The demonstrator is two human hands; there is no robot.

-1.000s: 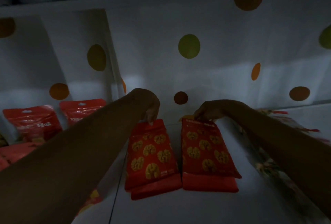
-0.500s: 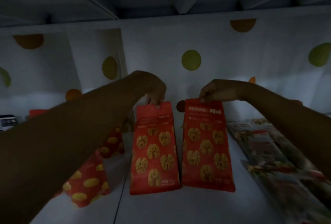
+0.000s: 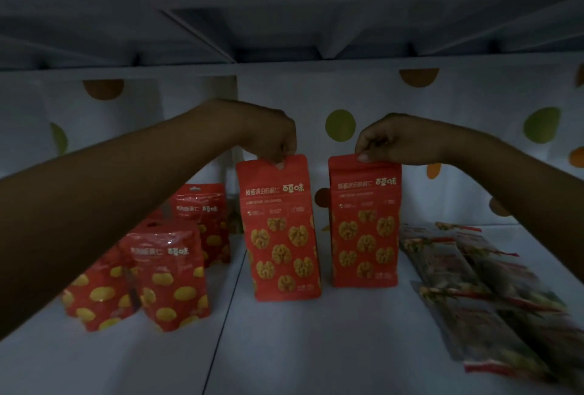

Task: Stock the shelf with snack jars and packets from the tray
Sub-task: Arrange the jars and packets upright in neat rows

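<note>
Two red walnut packets stand upright side by side on the white shelf board [image 3: 316,347]. My left hand [image 3: 271,138] pinches the top edge of the left walnut packet [image 3: 281,230]. At the top edge of the right walnut packet [image 3: 365,227], my right hand [image 3: 388,138] pinches likewise. Both packets' bottoms seem to touch the shelf. The tray is out of view.
Several red packets with yellow nut prints [image 3: 170,274] stand at the left, partly behind my left forearm. Clear flat packets with red strips [image 3: 493,293] lie stacked at the right. A dotted white back wall [image 3: 341,126] and the shelf above [image 3: 284,24] enclose the space.
The two walnut packets lay flat a second ago; both hands have lifted them by their tops until they stand upright. The view has tilted upward.
</note>
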